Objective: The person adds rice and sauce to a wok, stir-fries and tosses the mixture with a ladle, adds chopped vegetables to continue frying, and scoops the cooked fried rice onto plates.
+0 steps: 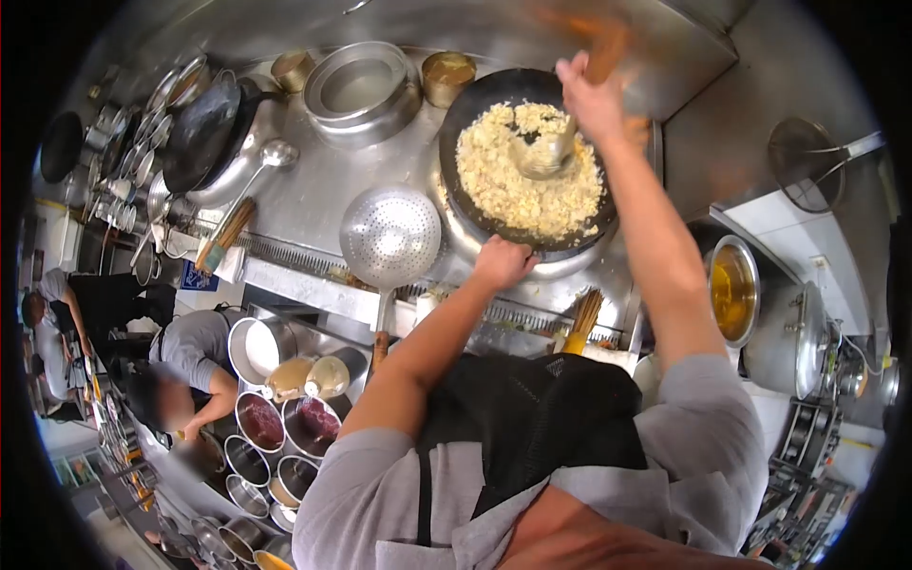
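A black wok [454,180] sits over the stove ring, filled with pale yellow fried rice [494,195] that looks mixed with egg. My left hand [506,261] is closed on the wok's near edge; the exact grip is partly hidden. Above the wok's right side, my right hand [594,103] is wrapped around the wooden handle of a ladle [543,157]. The ladle's metal bowl rests down in the rice, and its handle end is smeared by motion.
Left of the wok lies a perforated skimmer [390,233]. Metal pots [363,90] stand behind it, and another wok [204,133] is farther left. A bowl of yellow liquid [731,290] is at right. A co-worker [195,351] bends near several containers [259,421] at lower left.
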`<state>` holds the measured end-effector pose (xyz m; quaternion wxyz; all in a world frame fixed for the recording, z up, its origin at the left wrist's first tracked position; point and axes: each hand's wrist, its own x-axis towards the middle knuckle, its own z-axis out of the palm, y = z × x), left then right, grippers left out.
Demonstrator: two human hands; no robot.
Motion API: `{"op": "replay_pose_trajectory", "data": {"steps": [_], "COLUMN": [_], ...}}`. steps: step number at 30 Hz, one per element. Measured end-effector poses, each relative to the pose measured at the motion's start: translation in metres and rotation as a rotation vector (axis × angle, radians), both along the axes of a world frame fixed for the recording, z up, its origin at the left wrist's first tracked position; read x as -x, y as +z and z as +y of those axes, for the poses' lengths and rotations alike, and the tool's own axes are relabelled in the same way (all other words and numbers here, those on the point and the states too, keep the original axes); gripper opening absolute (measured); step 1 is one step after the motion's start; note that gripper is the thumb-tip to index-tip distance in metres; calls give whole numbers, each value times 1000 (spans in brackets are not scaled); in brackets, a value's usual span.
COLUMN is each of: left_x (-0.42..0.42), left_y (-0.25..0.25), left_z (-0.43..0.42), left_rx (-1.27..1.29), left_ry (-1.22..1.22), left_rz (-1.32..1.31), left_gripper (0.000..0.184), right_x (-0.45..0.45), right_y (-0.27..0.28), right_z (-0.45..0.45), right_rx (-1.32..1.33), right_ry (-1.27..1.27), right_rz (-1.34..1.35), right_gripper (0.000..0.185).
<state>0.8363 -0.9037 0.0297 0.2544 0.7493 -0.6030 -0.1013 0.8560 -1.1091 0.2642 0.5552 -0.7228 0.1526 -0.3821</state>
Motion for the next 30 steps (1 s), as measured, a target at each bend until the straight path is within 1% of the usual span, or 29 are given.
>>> {"op": "replay_pose_trajectory", "data": {"steps": [1,2,3,4,6,7,8,9,11,12,13,14,15,17,18,19,20,22,23,24,25,26,27,28,29,30], "left_x": [3,1,2,5,3,2,5,6,2,6,2,0,1,3,4,4,2,9,14,20,32,41,47,52,51,48], "left_y": [-1,1,1,0,2,3,5,7,12,13,15,15,12,10,12,15,18,24,33,54,86,112,126,137,143,143], "left_z": [4,0,-1,-1,-2,-3,-2,-2,0,3,-1,-4,-4,-1,-1,-2,0,12,12,20,44,67,90,113,122,117], "left_rx": [-9,-48,-92,-97,-125,-175,-173,-208,-250,-266,-267,-263,-253,-226,-222,-233,-247,-246,-231,-226,-222,-218,-218,-59,105,104], "left_ry": [0,0,2,11,3,-1,4,0,2,-10,-16,-14,-10,-23,-25,-20,-10,-9,-8,-12,-19,-32,-45,-91,-134,-138], "left_rz": [5,-6,-10,3,-16,-16,-20,-17,-27,-10,2,0,-7,0,-4,3,7,-8,-17,-16,-21,-32,-33,-29,-29,-24], "left_gripper": [34,34,35,35,37,37,37,37,36,37,37,37,37,38,38,37,37,35,34,34,35,35,35,36,36,36], "right_x": [13,25,32,51,54,46,38,30,13,17,23,29,34,44,34,30,26,36,54,69,90,115,138,156,165,181], "right_y": [29,63,78,77,31,-19,-54,-44,-18,10,31,42,34,-1,-27,-49,-59,-17,33,87,116,155,194,217,219,218], "right_z": [19,37,49,36,51,43,34,38,49,59,68,74,68,52,58,49,40,39,54,67,49,36,52,65,55,39], "right_rx": [-9,-6,-9,72,83,174,261,263,474,353,393,433,432,37,36,44,48,114,39,-31,-17,-146,-108,-67,-60,-68], "right_ry": [0,-3,-4,291,282,203,120,125,86,97,51,7,8,328,182,119,58,-109,-205,-295,-180,-20,-103,-181,-185,126], "right_rz": [5,-75,-147,-253,-445,-248,-47,-56,138,235,88,-55,-48,-228,-276,-182,-92,12,-14,-38,-176,-297,-383,-468,-473,-533], "right_gripper": [26,26,26,26,30,31,32,32,33,31,31,31,31,26,34,33,32,22,19,17,14,11,9,8,8,6]}}
